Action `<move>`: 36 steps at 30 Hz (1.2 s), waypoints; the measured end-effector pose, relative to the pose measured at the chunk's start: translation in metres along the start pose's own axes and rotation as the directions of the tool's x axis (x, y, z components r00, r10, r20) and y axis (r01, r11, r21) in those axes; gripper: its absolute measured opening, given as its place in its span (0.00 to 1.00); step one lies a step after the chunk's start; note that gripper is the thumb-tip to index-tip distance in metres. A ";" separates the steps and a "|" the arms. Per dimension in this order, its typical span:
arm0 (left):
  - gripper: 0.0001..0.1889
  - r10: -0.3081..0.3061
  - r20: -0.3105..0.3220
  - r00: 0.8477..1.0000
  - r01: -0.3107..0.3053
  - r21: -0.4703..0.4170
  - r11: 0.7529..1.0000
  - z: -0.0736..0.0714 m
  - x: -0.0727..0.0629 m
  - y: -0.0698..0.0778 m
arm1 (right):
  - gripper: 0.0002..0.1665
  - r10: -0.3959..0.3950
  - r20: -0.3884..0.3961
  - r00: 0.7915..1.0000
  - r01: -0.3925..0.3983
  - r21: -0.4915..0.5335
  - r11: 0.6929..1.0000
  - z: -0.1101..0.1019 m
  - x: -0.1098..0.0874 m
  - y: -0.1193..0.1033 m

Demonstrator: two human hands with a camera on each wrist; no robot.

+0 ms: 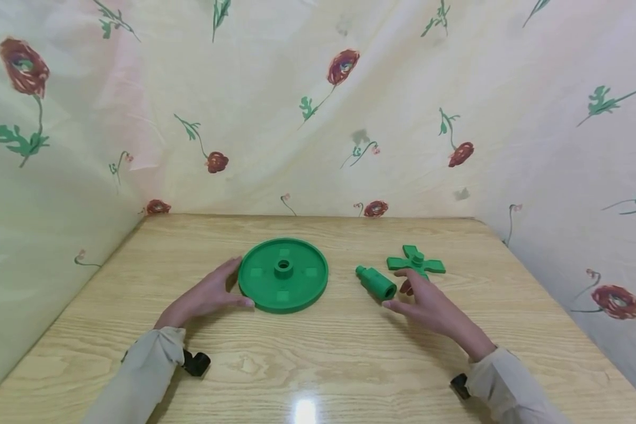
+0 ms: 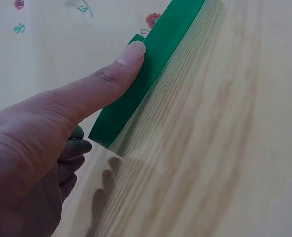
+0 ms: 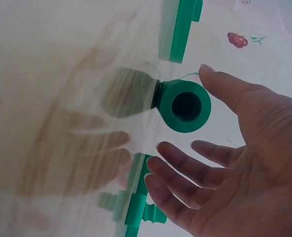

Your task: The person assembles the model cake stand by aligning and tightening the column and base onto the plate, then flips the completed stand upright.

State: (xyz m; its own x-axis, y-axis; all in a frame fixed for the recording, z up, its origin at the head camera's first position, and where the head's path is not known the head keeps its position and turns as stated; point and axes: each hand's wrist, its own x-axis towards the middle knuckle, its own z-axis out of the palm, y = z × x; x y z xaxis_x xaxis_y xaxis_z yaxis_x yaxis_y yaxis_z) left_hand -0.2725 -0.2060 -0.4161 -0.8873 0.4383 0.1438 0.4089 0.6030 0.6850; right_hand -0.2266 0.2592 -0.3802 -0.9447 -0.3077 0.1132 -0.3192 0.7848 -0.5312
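A round green plate [image 1: 267, 288] with a raised rim and a hollow hub lies flat on the table. My left hand [image 1: 212, 294] spreads around its left edge, thumb [image 2: 131, 54] on the rim and fingers along the far-left side. A green cylinder [image 1: 376, 282] lies on its side to the right of the plate, its narrow stepped end pointing away and its open bore [image 3: 186, 106] facing me. Beside it hovers my right hand [image 1: 424, 303], fingers spread and apart from the cylinder. Partly behind this hand lies a green four-armed cross piece [image 1: 429, 266] with a central peg.
The wood-grain table [image 1: 297, 365] is bordered at the back and sides by a floral curtain [image 1: 275, 106]. Black wrist cameras sit at the left cuff [image 1: 196, 363] and the right cuff [image 1: 460, 386]. A light reflection shows near the front of the table.
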 end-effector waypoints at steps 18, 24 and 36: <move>0.63 -0.054 0.062 0.997 0.057 -0.045 0.997 0.001 0.002 -0.001 | 0.41 0.004 -0.002 1.000 -0.004 0.023 1.000 0.006 0.008 -0.002; 0.64 -0.085 0.072 0.994 0.088 -0.045 0.995 0.000 0.001 -0.001 | 0.38 0.004 -0.015 1.000 -0.004 0.014 1.000 0.008 0.010 -0.003; 0.64 -0.107 0.072 0.992 0.112 -0.065 0.992 0.000 0.000 -0.001 | 0.29 0.013 -0.048 0.999 -0.012 0.016 1.000 0.009 0.008 -0.007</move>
State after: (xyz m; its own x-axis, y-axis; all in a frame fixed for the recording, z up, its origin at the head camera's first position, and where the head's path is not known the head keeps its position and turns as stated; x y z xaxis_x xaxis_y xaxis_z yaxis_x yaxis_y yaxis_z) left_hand -0.2730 -0.2071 -0.4168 -0.9080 0.4185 0.0176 0.2927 0.6038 0.7415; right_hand -0.2312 0.2466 -0.3837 -0.9512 -0.2715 0.1467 -0.3067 0.7797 -0.5458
